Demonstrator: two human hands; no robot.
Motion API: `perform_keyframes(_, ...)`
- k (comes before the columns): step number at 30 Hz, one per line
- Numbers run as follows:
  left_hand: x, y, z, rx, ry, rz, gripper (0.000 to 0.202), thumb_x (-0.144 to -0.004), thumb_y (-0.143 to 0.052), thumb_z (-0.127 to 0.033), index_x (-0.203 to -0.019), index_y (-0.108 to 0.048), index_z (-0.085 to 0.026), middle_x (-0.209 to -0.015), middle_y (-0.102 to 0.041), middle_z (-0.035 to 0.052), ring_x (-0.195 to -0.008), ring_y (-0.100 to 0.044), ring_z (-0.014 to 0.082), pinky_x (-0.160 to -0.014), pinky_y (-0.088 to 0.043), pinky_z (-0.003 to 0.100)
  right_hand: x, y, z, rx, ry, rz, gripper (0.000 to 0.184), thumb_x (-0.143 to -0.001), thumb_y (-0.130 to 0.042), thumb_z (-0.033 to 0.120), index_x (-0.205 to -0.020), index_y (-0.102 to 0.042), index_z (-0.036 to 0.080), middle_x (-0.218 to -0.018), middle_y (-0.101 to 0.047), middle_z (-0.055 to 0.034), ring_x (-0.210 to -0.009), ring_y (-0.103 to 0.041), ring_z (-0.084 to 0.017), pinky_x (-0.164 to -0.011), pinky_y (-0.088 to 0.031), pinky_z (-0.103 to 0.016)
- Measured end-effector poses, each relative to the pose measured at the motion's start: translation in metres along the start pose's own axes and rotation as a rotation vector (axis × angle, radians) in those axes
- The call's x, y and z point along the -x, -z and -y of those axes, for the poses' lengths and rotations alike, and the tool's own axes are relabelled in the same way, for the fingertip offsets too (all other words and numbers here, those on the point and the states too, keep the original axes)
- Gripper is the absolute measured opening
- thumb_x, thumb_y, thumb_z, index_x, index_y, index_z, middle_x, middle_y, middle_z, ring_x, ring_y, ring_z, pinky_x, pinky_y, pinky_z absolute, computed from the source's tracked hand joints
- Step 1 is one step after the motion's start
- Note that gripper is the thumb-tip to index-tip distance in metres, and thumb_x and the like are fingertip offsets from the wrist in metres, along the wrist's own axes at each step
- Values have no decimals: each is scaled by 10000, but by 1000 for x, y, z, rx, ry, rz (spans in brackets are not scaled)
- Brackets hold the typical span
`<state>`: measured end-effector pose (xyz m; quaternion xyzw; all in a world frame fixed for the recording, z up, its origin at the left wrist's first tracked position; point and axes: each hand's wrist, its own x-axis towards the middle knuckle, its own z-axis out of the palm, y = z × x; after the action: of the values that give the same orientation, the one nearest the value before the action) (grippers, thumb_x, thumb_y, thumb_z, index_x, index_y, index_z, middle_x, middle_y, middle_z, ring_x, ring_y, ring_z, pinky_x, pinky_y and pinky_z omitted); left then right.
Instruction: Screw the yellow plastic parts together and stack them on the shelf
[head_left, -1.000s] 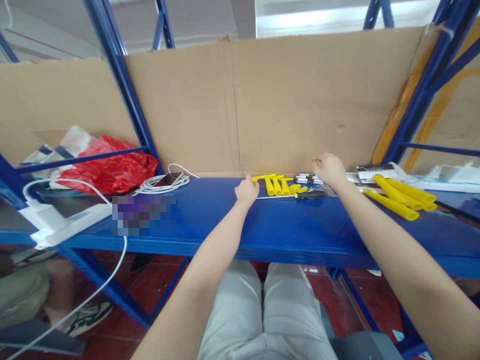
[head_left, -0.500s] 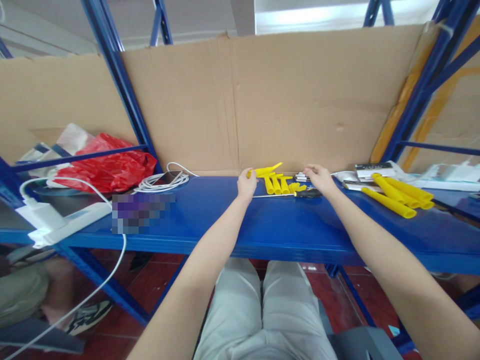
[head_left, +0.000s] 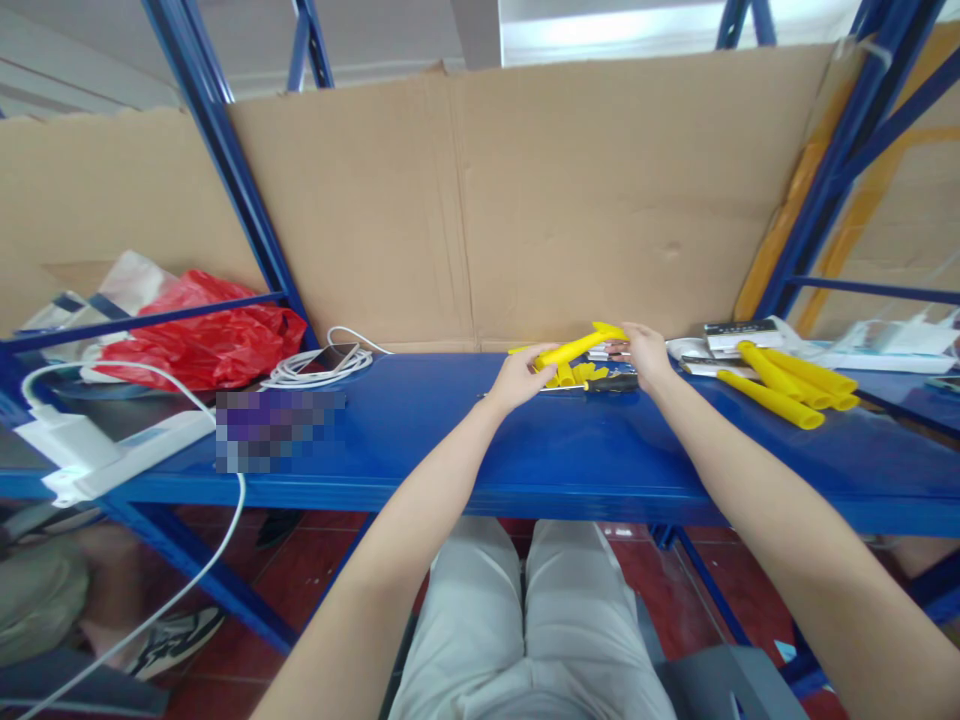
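My left hand (head_left: pixel 520 379) is closed around one end of a yellow plastic tube (head_left: pixel 570 350), raised over the blue shelf and slanting up to the right. At its far end sits a smaller yellow piece (head_left: pixel 606 329), pinched by the fingers of my right hand (head_left: pixel 648 354). Whether tube and piece are joined, I cannot tell. Beneath them lie several yellow parts (head_left: pixel 581 374), partly hidden by my left hand and the tube. A screwdriver (head_left: pixel 613 384) with a black handle lies in front of those parts, close to my right hand.
Several yellow tubes (head_left: pixel 799 380) lie at the right beside small boxes (head_left: pixel 741 336). To the left are a coiled white cable (head_left: pixel 315 368), a red plastic bag (head_left: pixel 214 330) and a white power strip (head_left: pixel 142 450). Cardboard (head_left: pixel 585 190) stands behind the blue shelf (head_left: pixel 420 430).
My left hand has moved right and now holds a tube toward my right hand. My right hand, previously near the small items at the back, now pinches the yellow end piece.
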<state>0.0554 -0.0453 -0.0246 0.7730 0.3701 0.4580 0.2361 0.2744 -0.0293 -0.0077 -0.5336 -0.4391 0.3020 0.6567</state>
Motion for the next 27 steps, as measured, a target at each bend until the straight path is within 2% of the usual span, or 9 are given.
perform_keyframes(3,4,1,-2,-251,-38,1,427,-785,-680,-172,-1210,-698,-210,-1137,-739,64,-1022,-690,230,-972,-505,356,4,-7,0,36,23,-9,200,-915,-463,173,-1094,-551,184,-854,-689,-41,-720,-694,-147,-619,-534,-228)
perform_keyframes(8,6,3,-6,-486,23,44,430,-833,-662,-237,-1263,-667,-224,-1257,-693,76,-1182,-632,265,-1046,-455,353,15,-19,0,130,116,104,173,-908,-530,216,-1073,-566,179,-945,-694,-54,-698,-681,-123,-596,-514,-204)
perform_keyframes(11,6,4,-8,-579,55,75,417,-884,-607,-243,-1298,-636,-199,-1291,-673,98,-1207,-618,269,-1060,-439,363,24,-26,-1,170,164,198,213,-918,-542,258,-1103,-603,172,-1029,-702,-74,-797,-695,-145,-673,-543,-242)
perform_keyframes(15,5,7,-10,-688,62,76,411,-928,-534,-227,-1332,-590,-174,-1307,-658,119,-1218,-611,260,-1050,-440,360,30,-33,-7,231,259,393,313,-940,-519,360,-1168,-656,196,-1146,-701,-86,-981,-686,-205,-857,-554,-378)
perform_keyframes(20,4,10,-7,-724,107,49,364,-955,-489,-235,-1296,-600,-172,-1297,-662,111,-1202,-619,232,-1006,-469,318,29,-37,-18,334,424,622,423,-942,-518,462,-1266,-664,233,-1342,-626,-81,-1243,-573,-241,-1084,-411,-462)
perform_keyframes(23,3,11,-4,-729,174,40,340,-962,-496,-299,-1262,-625,-206,-1262,-681,100,-1177,-634,230,-979,-483,310,28,-36,-19,461,475,655,431,-960,-494,447,-1299,-651,233,-1404,-580,-74,-1309,-522,-237,-1139,-345,-450)
perform_keyframes(27,2,11,-2,-734,224,58,339,-955,-512,-359,-1228,-653,-217,-1242,-690,98,-1159,-643,234,-953,-490,297,25,-27,-14,694,541,602,417,-991,-420,346,-1297,-654,189,-1377,-599,-98,-1282,-549,-234,-1134,-357,-419)
